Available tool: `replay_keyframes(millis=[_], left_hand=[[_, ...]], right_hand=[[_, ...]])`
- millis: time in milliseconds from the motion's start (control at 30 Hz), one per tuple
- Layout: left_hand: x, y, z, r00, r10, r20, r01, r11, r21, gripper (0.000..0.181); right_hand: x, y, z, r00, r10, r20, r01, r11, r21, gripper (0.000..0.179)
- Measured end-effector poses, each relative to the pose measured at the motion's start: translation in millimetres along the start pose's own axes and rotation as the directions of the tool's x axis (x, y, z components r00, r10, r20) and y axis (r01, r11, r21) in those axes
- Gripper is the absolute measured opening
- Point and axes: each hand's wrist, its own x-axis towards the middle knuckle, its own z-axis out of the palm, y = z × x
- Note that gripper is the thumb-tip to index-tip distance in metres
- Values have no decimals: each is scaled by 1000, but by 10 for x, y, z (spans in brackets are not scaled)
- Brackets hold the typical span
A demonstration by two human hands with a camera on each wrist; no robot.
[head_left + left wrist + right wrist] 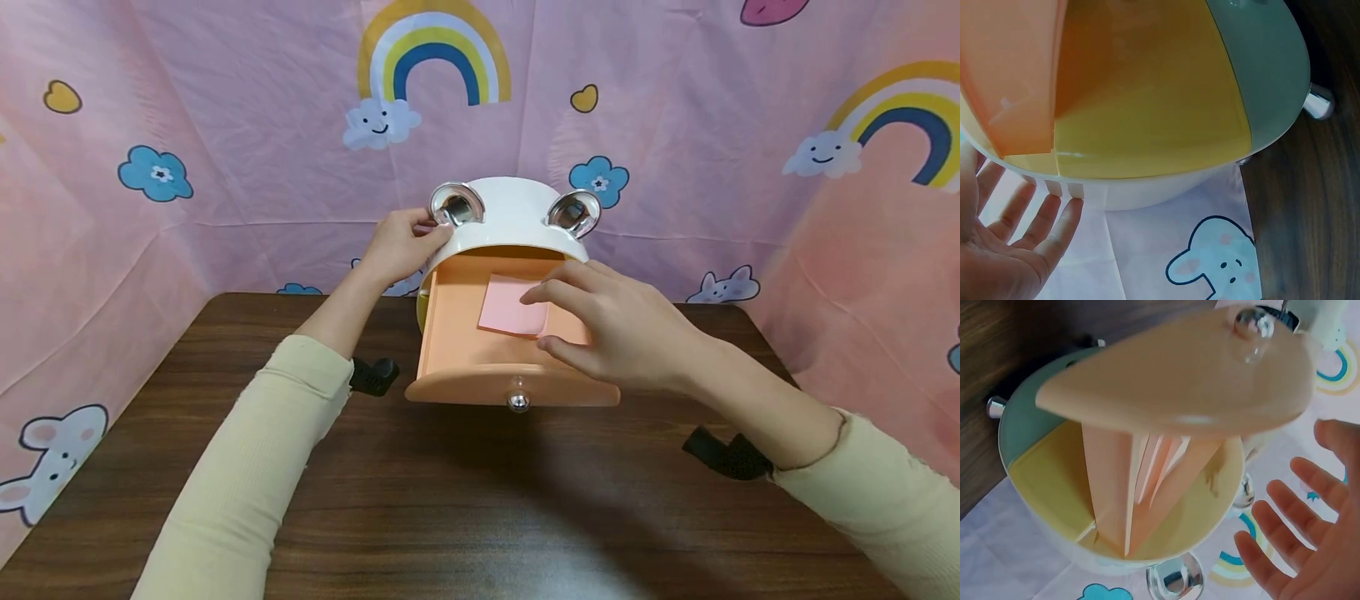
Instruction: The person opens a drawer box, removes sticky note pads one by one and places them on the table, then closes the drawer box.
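A white rounded desk organizer point(517, 196) with silver ears stands on the table, its orange drawer point(457, 325) pulled out toward me. Inside the drawer lies a pad of pink sticky notes point(506, 310). My left hand point(401, 246) touches the organizer's side by the left ear; in the left wrist view its extended fingertips meet the white shell. Over the drawer's right side is my right hand point(618, 325), fingers spread and bent a little, overlapping the pad's edge in the head view. In the right wrist view this hand point(1310, 531) holds nothing.
A silver knob point(518, 402) sits on the drawer front. Below the orange drawer are a yellow section point(1154, 94) and a green one point(1269, 75). Pink patterned cloth point(285, 108) hangs behind and beside the dark wooden table point(420, 517).
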Motion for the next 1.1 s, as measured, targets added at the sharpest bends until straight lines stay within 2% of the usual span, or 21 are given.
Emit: replay_keyframes(millis=[233,467,733,933,1100], left_hand=[[-21,-18,5,1000,-14,2,14,1000,-5,34],[-27,-6,-13,1000,-14,-14,14,1000,2,33],[-22,4,-16,1000,-13,-7,13,1000,10,34],[-2,9,-3,1000,-9,-11,9,1000,10,34],[15,4,10,1000,-7,-10,7,1000,13,34]], right_hand=[[118,112,29,991,33,127,-36,999,24,43],[285,188,76,969,67,239,-79,996,40,47],[436,290,127,952,46,301,-67,996,60,52],[515,316,173,928,79,365,-104,993,50,53],[547,328,256,921,68,383,-94,994,48,53]])
